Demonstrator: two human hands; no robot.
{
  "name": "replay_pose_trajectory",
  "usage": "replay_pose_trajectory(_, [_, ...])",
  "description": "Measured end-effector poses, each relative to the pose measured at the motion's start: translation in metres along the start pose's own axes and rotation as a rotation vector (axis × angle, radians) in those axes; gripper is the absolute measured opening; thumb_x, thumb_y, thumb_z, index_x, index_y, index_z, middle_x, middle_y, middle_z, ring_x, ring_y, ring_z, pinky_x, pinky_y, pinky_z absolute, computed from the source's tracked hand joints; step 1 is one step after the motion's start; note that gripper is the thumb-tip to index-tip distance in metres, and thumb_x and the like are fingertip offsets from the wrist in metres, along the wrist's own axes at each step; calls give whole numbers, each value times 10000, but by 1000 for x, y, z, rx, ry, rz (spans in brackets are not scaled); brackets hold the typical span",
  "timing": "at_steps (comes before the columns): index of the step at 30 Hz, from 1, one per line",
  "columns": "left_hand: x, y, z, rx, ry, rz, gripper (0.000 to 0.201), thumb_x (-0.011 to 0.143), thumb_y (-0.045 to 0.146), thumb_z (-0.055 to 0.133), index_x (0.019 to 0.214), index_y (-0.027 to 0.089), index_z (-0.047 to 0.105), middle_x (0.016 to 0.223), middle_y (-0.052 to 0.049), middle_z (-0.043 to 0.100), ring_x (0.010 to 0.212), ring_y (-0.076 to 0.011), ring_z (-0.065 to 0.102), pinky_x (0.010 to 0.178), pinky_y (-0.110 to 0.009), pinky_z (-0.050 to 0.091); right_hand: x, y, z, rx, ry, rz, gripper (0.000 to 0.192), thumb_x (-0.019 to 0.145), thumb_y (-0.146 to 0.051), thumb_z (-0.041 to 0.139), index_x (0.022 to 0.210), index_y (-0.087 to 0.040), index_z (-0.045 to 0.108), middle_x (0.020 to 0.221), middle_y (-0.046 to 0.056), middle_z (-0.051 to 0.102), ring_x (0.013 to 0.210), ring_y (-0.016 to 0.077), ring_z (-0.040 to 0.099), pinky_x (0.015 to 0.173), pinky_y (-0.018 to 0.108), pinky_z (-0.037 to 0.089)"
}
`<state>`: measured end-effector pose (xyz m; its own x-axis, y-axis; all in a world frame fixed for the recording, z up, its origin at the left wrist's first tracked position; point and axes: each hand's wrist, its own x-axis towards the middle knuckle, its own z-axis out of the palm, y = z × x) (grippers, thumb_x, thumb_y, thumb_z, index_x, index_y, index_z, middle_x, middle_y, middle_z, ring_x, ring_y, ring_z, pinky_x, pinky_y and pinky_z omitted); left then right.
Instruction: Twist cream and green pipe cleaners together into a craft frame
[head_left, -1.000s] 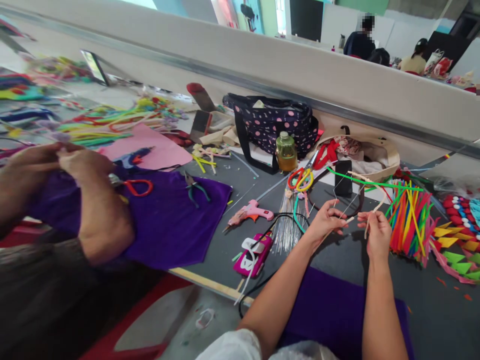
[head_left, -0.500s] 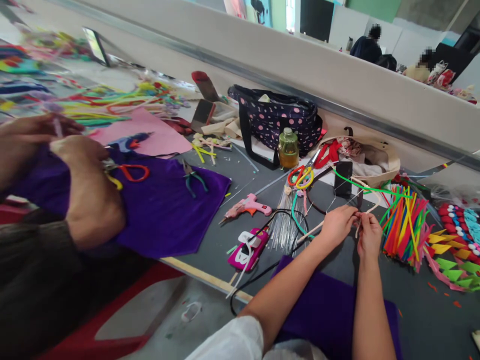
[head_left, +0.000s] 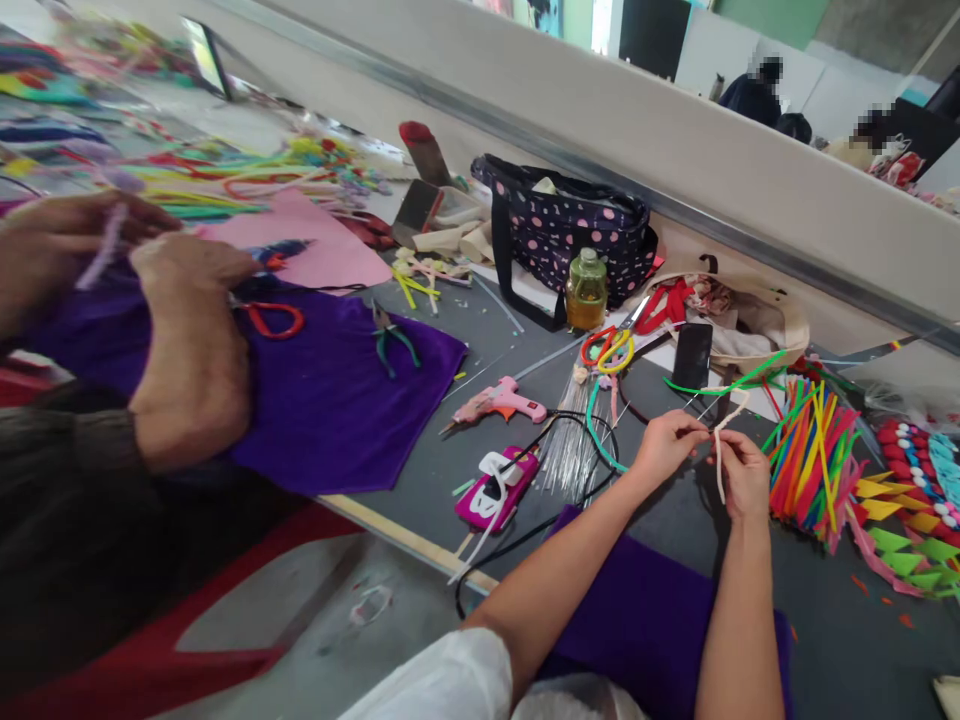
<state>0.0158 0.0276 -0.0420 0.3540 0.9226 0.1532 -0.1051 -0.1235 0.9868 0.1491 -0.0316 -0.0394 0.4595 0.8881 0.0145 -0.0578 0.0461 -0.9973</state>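
Cream pipe cleaner (head_left: 721,440) pinched between both hands above the grey counter (head_left: 675,520), bent into a loop with one end hanging down past the right hand (head_left: 744,472). Left hand (head_left: 670,441) closed on it with thumb and fingertips, just beside the right, which is likewise closed on the stem (the two nearly touching). Bundle of bright pipe cleaners (head_left: 811,455) just to the right of the hands, with coloured felt triangles (head_left: 900,545) beyond. Green pipe cleaner (head_left: 720,382) arching behind the hands, near a dark phone (head_left: 691,355) leaning on a cream tote bag (head_left: 757,320). To the left of the hands, thin silver wires (head_left: 570,450), a pink glue gun (head_left: 501,402), and a pink phone (head_left: 495,490) wrapped in a white cable. Farther back, a yellow-green bottle (head_left: 586,290) in front of a polka-dot bag (head_left: 570,230). Purple cloth (head_left: 345,400) carrying pliers (head_left: 391,340) and red-handled scissors (head_left: 274,318). Another person's hands (head_left: 150,290) at far left, holding a pale purple stem.
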Motion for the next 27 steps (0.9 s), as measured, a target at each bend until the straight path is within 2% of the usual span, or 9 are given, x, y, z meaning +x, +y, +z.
replay_pose_trajectory(8, [-2,2,1,69,5,56,117,796,205,624,831,164,728,724,7,560,508,-55,514,514,-186,407,3,7,12,-22,72,-137,194,694,-334,732,788,-176,671,724,4,632,549,105,507,507,233,420])
replay_pose_trajectory(12, [-3,4,0,196,30,152,126,798,165,630,848,193,743,686,7,550,623,-86,533,595,-189,405,5,11,11,-2,43,-108,205,694,-343,728,800,-179,664,690,-9,615,535,101,482,502,229,392])
replay_pose_trajectory(16, [-5,5,-1,287,7,226,143,820,167,607,859,202,741,706,1,556,672,-95,538,633,-191,397,6,14,8,104,-19,-5,267,646,-314,769,870,-194,685,707,-26,615,528,82,468,504,215,373])
replay_pose_trajectory(19, [-7,6,0,334,-15,244,151,831,170,589,848,201,736,719,-2,558,680,-96,542,631,-189,396,7,16,6,193,-40,54,246,611,-287,797,817,-200,695,759,-25,638,563,77,506,542,216,403])
replay_pose_trajectory(27, [-10,10,-1,385,-9,256,172,837,167,561,849,199,730,734,-9,573,669,-97,549,612,-186,403,1,8,16,277,-51,51,221,636,-293,793,789,-197,665,717,-35,623,572,84,529,531,212,412])
